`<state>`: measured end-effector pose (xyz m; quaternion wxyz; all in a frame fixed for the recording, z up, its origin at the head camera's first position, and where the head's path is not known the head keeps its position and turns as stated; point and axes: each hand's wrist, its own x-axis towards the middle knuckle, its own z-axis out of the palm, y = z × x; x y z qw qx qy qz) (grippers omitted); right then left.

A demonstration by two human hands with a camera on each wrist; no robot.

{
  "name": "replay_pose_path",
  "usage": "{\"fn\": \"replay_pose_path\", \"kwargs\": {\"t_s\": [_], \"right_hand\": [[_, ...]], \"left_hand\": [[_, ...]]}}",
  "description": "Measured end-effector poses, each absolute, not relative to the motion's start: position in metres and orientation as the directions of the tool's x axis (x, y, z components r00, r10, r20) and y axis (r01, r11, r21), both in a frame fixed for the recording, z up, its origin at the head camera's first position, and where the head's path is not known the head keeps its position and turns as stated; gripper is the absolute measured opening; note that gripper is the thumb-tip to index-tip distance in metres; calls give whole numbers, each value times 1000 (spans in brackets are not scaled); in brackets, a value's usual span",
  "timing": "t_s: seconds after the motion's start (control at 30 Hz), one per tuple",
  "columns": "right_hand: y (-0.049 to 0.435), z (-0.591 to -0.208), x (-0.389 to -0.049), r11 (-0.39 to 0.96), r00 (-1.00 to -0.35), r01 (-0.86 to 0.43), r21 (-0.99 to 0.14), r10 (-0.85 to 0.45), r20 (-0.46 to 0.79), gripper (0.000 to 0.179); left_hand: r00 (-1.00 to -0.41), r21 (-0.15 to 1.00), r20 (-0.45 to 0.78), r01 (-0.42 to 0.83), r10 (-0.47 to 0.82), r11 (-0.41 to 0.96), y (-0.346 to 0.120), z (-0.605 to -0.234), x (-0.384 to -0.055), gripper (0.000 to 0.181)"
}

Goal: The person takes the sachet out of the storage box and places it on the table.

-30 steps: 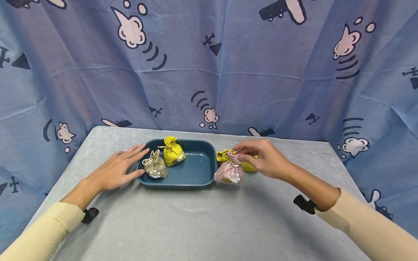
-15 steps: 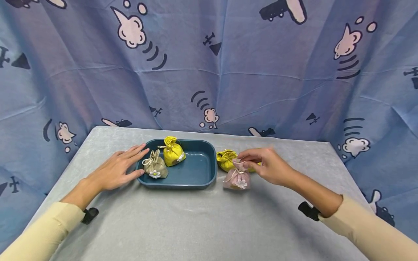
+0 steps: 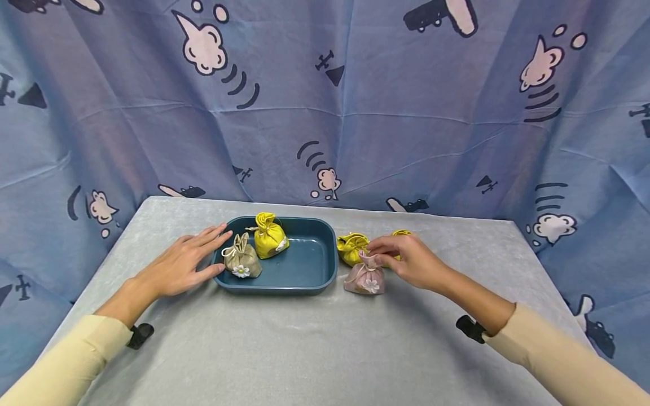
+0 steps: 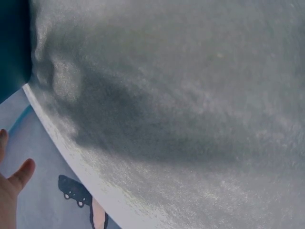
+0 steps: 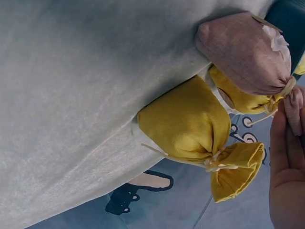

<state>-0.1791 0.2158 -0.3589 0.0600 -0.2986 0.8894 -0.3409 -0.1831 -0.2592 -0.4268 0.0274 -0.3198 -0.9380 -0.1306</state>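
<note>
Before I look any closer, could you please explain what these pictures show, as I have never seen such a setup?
There is no machine here: a person works with two bare hands. The wide picture comes from a camera on the head; the two smaller ones come from a camera on each wrist. On the table is a tray holding a beige bag and a yellow bag. The left hand is at the tray's left end. The right hand pinches a pink bag by its neck. Nearby are a second yellow bag and a third yellow bag.
</note>
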Motion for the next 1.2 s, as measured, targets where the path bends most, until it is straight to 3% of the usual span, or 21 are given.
{"fn": "replay_pose_path", "kwargs": {"t_s": [0.6,0.87,1.1,1.2], "right_hand": [[210,-337,-186,587,-806,-470,-660,-590,49,42],[192,-317,-191,553,-771,-502,-665,-634,55,47],[168,-297,-194,577,-752,-563,-592,-655,77,46],[157,-294,-196,563,-751,-541,-624,-657,58,46]], "left_hand": [[-794,238,135,606,593,759,-260,-427,-184,69],[-798,245,125,600,589,761,-259,-427,-183,69],[-794,247,134,606,592,757,-260,-427,-183,69],[-794,245,134,606,592,757,-260,-427,-183,69]]}}
